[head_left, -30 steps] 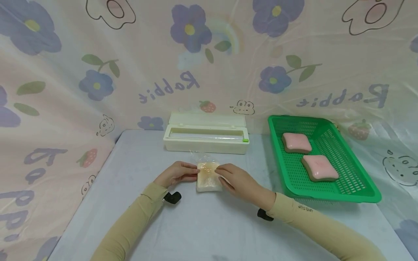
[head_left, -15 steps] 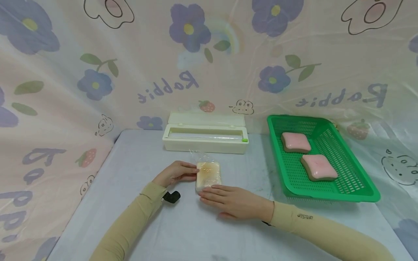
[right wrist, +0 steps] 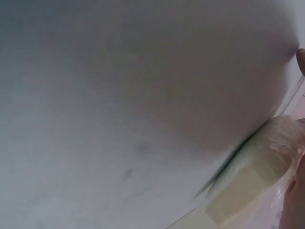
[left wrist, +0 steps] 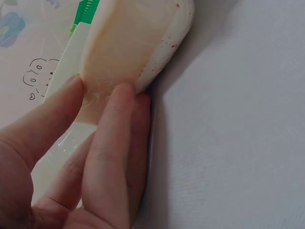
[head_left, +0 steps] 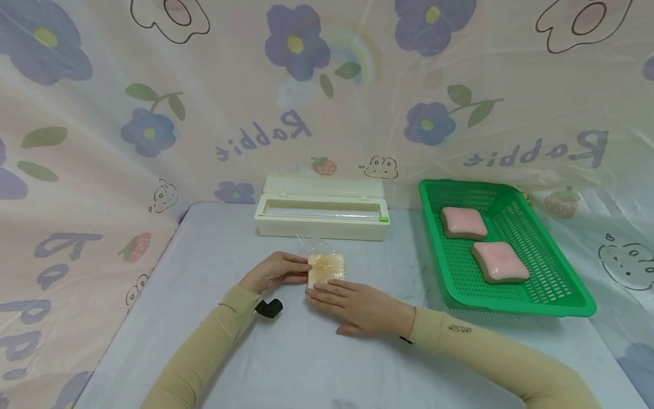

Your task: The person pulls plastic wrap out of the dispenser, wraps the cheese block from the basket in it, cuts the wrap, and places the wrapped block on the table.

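Note:
A square, cream-coloured bread slice (head_left: 327, 266), toasted-looking on top and wrapped in clear film, lies on the white table. Loose film (head_left: 314, 244) sticks up beyond its far edge. My left hand (head_left: 273, 271) holds the slice's left edge between thumb and fingers; in the left wrist view, small red specks dot the side of the slice (left wrist: 159, 52). With fingers straight, my right hand (head_left: 360, 307) lies over the slice's near edge and covers that part of it. At the right wrist view's right side, the wrapped slice (right wrist: 243, 191) appears beside part of this hand (right wrist: 293, 200).
Behind the hands stands a long white cling film dispenser (head_left: 323, 227), lid raised, a film roll inside. A green perforated basket (head_left: 434, 250) at the right holds two pink-topped square pieces (head_left: 501, 261). A printed curtain (head_left: 327, 102) hangs behind the table.
My right hand has left the slice's right side, come round to its near edge with fingers straightened, then moved slightly forward over it. The left hand keeps its place.

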Motion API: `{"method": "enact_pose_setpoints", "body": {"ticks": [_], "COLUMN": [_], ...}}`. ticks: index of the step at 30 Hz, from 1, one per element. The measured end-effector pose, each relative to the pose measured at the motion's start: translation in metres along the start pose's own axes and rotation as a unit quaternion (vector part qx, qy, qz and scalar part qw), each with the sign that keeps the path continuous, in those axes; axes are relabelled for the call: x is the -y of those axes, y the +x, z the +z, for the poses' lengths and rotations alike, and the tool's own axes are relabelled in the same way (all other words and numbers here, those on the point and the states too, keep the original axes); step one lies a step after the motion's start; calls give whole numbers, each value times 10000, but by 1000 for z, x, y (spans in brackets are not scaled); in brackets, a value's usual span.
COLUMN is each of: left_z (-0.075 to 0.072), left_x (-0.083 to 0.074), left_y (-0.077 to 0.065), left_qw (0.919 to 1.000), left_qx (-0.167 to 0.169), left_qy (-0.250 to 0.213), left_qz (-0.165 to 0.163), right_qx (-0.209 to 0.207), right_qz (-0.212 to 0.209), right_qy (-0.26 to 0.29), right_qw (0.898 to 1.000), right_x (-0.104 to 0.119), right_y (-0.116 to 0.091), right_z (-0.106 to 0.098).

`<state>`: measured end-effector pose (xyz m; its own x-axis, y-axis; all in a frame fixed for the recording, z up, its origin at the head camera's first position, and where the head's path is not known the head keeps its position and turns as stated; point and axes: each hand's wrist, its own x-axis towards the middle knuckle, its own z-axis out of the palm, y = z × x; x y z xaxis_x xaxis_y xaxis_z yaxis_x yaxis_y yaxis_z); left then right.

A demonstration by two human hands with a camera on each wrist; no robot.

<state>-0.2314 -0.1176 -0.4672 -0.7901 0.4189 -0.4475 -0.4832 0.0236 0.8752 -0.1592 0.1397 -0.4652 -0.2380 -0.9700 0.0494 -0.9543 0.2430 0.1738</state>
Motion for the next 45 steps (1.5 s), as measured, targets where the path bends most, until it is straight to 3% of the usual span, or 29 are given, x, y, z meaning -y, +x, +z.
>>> {"method": "enact_pose_setpoints", "body": {"ticks": [9,21,37,41,45], "left_z": [-1,-2,0,1,0], "left_x": [1,0,-3,-4,-5], "left_y": [-1,-1,-4,-4,-4], "left_qw": [10000,9999,10000,9997,9980], "left_qx": [-8,54,38,-11,-318], "left_qy": [21,-108,36,247,484], "left_qz": [-81,-98,-28,54,242], "right_qx": [-49,-294,-227,-285,-836], "right_qz": [71,329,733,1204,2202], "right_qy": [85,1125,1209,1984,2713], "right_qw": [9999,9927,9897,9723,9332], "right_x": [-8,-13,-18,-17,-17], "right_y": [4,6,6,3,-2], "right_z": [4,2,6,-1,-8]}}
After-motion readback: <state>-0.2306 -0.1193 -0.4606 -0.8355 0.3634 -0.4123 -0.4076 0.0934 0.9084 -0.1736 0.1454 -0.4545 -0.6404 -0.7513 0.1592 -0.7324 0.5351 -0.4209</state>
